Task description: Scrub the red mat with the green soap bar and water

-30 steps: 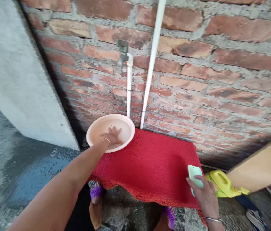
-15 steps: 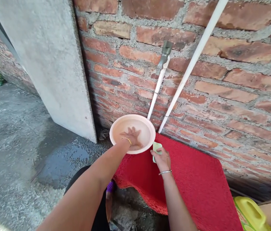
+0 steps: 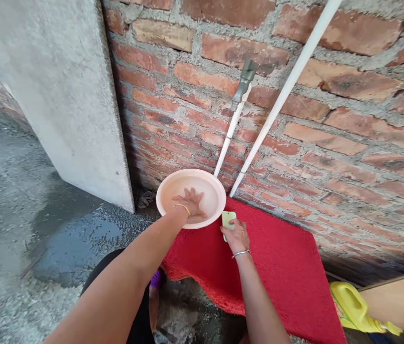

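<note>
The pale green brush [image 3: 228,220] sits on the red mat [image 3: 281,267] just beside the pink basin [image 3: 190,198], gripped by the right hand [image 3: 237,235]; a second ago that hand held it far off at the mat's right edge, near the yellow jug [image 3: 356,308]. The basin holds shallow water, as before. The left hand [image 3: 189,203] lies in it, fingers spread flat on the bottom, grasping nothing. Two white pipes [image 3: 259,138] run down the brick wall [image 3: 331,143] behind.

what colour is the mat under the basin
Red; the mat shows clearly in the head view, under the basin.
</note>
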Action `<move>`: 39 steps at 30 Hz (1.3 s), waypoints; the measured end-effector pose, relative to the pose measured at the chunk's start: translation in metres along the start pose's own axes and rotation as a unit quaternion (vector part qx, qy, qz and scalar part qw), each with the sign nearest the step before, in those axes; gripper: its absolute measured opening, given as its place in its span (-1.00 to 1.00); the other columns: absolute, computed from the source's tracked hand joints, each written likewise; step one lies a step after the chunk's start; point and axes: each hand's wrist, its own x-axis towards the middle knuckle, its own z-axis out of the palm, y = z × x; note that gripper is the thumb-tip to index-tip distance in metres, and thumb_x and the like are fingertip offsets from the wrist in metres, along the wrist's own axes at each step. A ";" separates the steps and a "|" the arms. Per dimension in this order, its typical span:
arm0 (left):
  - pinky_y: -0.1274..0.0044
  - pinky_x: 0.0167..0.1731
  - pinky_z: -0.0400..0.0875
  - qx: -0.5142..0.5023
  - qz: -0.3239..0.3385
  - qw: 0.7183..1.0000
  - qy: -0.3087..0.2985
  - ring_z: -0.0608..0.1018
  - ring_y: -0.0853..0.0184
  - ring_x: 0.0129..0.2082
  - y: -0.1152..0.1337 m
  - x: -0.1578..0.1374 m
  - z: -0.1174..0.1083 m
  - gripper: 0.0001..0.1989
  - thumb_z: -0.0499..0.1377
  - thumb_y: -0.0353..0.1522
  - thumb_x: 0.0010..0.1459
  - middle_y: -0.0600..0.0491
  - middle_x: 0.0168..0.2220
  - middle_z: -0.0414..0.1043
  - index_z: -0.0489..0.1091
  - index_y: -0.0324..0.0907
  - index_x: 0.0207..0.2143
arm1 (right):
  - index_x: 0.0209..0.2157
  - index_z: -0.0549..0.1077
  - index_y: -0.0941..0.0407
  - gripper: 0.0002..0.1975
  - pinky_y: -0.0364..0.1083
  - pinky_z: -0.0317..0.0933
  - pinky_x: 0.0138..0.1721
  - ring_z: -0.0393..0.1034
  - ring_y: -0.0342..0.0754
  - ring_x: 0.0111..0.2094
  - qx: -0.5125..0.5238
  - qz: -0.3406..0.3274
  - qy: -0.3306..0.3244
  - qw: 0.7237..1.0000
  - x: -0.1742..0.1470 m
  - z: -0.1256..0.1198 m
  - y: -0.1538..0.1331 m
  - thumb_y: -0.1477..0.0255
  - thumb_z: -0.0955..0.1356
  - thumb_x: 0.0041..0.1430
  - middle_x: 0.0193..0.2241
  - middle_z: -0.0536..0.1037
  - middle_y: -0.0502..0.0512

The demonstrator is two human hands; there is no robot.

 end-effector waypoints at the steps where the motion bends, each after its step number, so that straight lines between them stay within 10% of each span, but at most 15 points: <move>1: -0.40 0.00 -0.01 0.001 -0.002 1.000 -0.002 -0.43 -0.34 0.40 0.000 -0.001 0.000 0.19 0.24 0.15 -0.08 -0.11 0.49 -0.60 -0.35 0.13 0.45 | -0.09 0.46 0.01 -0.63 -0.08 0.29 -0.16 0.47 0.01 -0.13 -0.004 0.005 0.006 1.000 0.001 -0.006 0.013 0.14 0.39 0.10 -0.06 0.45 0.13; 17: -0.21 0.08 0.11 -0.030 -0.005 0.999 0.039 -0.33 -0.35 0.40 -0.004 0.010 0.010 0.21 0.31 0.11 -0.12 -0.13 0.49 -0.53 -0.23 0.08 0.46 | -0.07 0.48 0.12 -0.51 0.14 0.29 0.02 0.38 0.28 0.10 -0.059 0.253 0.097 0.961 -0.006 -0.136 0.272 0.07 0.28 0.14 -0.12 0.52 0.42; 20: -0.25 0.04 0.11 -0.027 -0.004 0.999 0.038 -0.33 -0.35 0.40 -0.002 0.008 0.008 0.19 0.30 0.11 -0.12 -0.10 0.49 -0.52 -0.23 0.11 0.45 | -0.06 0.48 0.11 -0.50 0.10 0.30 0.01 0.42 0.24 0.05 -0.043 0.207 0.115 0.970 0.003 -0.127 0.248 0.05 0.30 0.12 -0.12 0.52 0.39; 31: -0.39 -0.05 0.05 0.005 0.002 1.000 0.009 -0.40 -0.36 0.40 -0.003 0.007 0.005 0.22 0.25 0.17 -0.13 -0.11 0.49 -0.57 -0.34 0.14 0.45 | -0.05 0.54 0.00 -0.65 -0.08 0.29 -0.02 0.46 -0.02 -0.08 0.004 -0.051 0.034 0.998 0.064 -0.036 0.011 0.22 0.39 0.13 -0.02 0.46 0.13; 39: -0.40 -0.08 0.07 0.024 -0.009 1.000 0.010 -0.39 -0.35 0.40 -0.003 0.008 0.008 0.18 0.21 0.15 -0.08 -0.16 0.48 -0.56 -0.35 0.12 0.45 | -0.07 0.57 -0.06 -0.66 -0.14 0.22 0.04 0.42 -0.03 -0.03 -0.020 -0.114 0.024 0.993 0.097 -0.021 -0.004 0.27 0.44 0.07 0.00 0.46 0.06</move>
